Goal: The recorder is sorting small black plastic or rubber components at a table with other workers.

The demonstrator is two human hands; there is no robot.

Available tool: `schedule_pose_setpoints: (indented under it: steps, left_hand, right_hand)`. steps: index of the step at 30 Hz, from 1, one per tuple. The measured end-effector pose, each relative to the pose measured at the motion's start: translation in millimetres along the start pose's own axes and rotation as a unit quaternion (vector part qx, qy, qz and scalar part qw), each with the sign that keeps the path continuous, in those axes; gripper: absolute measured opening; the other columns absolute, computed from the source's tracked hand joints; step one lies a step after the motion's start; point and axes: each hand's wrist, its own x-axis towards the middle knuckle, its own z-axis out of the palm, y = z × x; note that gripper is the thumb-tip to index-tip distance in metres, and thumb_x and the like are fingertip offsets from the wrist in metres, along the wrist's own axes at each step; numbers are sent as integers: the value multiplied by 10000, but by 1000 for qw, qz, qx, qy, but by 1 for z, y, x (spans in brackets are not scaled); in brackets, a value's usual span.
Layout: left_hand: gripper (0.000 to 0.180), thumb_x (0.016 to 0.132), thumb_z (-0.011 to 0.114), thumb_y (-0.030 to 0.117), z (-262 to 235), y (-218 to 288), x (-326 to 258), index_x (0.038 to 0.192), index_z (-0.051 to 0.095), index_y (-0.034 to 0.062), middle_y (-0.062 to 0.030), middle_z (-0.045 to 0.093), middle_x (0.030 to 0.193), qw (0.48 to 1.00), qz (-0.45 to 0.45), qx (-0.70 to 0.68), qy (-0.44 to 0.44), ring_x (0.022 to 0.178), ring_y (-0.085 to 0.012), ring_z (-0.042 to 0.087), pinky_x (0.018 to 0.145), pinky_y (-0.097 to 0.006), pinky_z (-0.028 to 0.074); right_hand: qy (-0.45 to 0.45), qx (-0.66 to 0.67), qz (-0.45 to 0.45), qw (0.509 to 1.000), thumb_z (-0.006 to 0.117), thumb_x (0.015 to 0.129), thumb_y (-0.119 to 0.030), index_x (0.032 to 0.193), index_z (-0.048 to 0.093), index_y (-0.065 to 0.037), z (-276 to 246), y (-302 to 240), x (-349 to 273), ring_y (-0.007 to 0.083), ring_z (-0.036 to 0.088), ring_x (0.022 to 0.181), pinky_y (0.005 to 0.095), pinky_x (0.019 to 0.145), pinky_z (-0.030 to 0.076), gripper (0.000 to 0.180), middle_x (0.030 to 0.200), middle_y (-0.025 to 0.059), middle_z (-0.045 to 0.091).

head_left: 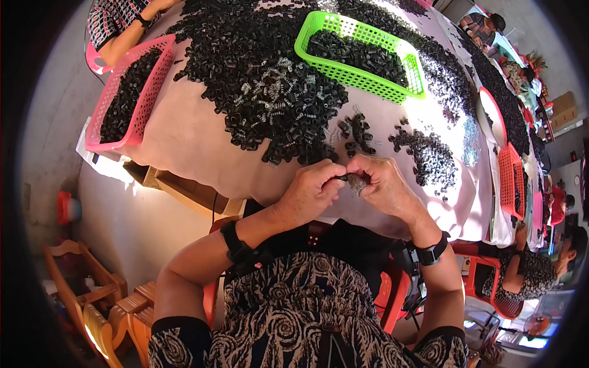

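My left hand (pixel 313 191) and my right hand (pixel 385 185) meet at the near edge of the cloth-covered table, fingers closed in pinches. Between the fingertips is a small black plastic part (pixel 343 178), gripped from both sides. A greyish-brown rough lump (pixel 357 186) shows under my right fingers; its kind is hard to make out. Just beyond my hands lies a large heap of black plastic parts (pixel 208 58) with small silver coil springs (pixel 276 92) scattered over it. A few black parts (pixel 359 132) sit apart, close to my right hand.
A green basket (pixel 362 78) and a pink basket (pixel 132 144) hold more black parts. Another group of parts (pixel 429 156) lies to the right. A person's arm (pixel 126 40) reaches in at the far left; other people sit along the right. Red chairs (pixel 485 270) stand there too.
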Motion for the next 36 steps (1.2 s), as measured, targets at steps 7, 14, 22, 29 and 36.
schedule_pose_setpoints:
  steps: [7,14,22,29,36]
  left_hand:
    - [164,902,562,-23,-1,1,1,1064,574,1,-29,545,827,1000,2,17,-9,632,-72,586,563,-221,510]
    - [146,924,553,14,0,-1,1,1067,569,-5,-32,574,831,1000,-1,-3,-10,637,-72,580,570,-231,511]
    - [144,927,547,19,-2,-3,0,1067,568,-7,-43,592,795,999,-29,-10,-20,645,-87,597,566,-244,518]
    - [150,918,532,-26,3,3,-5,1065,563,-17,-59,587,837,1000,-5,22,2,640,-97,603,566,-239,522]
    - [148,925,498,-50,6,0,-3,1054,563,-21,-65,580,831,997,29,70,32,638,-108,611,574,-238,522]
  right_hand:
    - [-24,23,22,999,522,692,65,869,536,5,-4,-1,-1,404,571,688,415,637,465,187,727,190,567]
    - [-89,-78,-37,992,559,687,10,875,531,4,-9,8,0,411,587,758,466,663,468,190,755,187,583]
    - [-44,-95,-64,992,568,682,5,822,526,12,1,7,-5,401,590,738,446,636,485,147,737,182,577]
    - [-31,-52,-48,997,572,702,-6,825,529,9,6,9,-5,416,572,705,441,612,477,132,725,195,560]
    - [13,-57,-85,995,564,733,-35,824,541,4,14,18,-2,371,549,618,390,562,448,101,688,175,530]
